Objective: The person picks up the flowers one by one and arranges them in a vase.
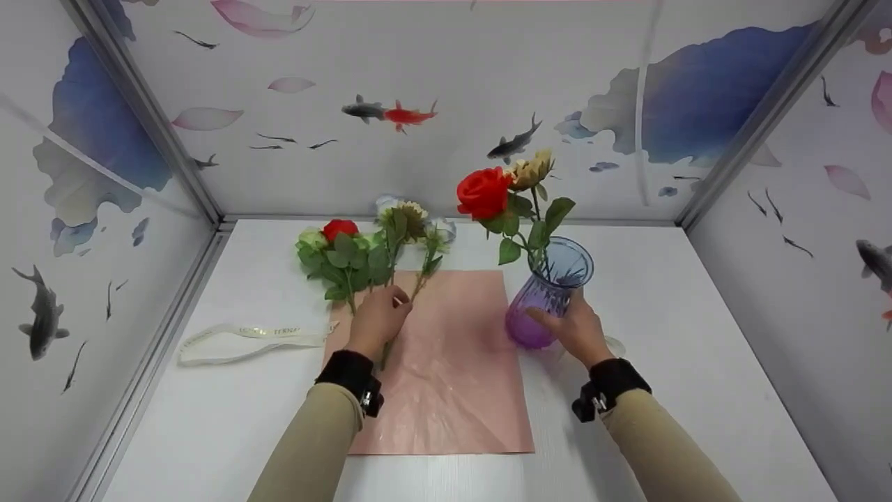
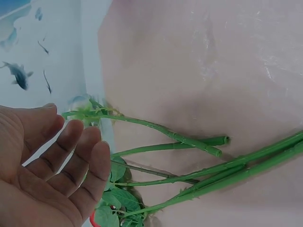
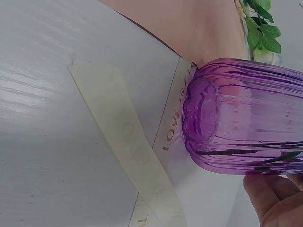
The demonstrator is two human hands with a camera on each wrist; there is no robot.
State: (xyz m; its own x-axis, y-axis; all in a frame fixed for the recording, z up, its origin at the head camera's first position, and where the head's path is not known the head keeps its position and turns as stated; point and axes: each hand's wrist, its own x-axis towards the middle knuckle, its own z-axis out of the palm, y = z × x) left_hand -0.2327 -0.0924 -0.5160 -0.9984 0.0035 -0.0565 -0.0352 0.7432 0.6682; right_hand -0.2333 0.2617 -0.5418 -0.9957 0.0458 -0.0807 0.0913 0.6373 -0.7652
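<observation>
Gripping the vase [image 1: 547, 296] toward two o'clock on the paper [image 1: 460, 390], the right hand [image 1: 577, 331] probably has smooth, fragile glass, best held around its body; the left hand [image 1: 380, 318], fingers relaxed, is beside light-looking stems [image 2: 258, 155] toward eleven.

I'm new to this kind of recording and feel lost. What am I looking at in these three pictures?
There's no robot here: these are a person's two bare hands. The wide picture comes from a camera worn on the head, looking forward and down. The other two come from cameras on the wrists, one per hand.

On the white table lie a pink sheet, loose flowers with their stems partly over it, and a pale ribbon.

The right hand holds a blue-and-purple vase containing a red rose and a yellowish flower. The left hand is at the loose stems; whether it grips one is unclear.
</observation>
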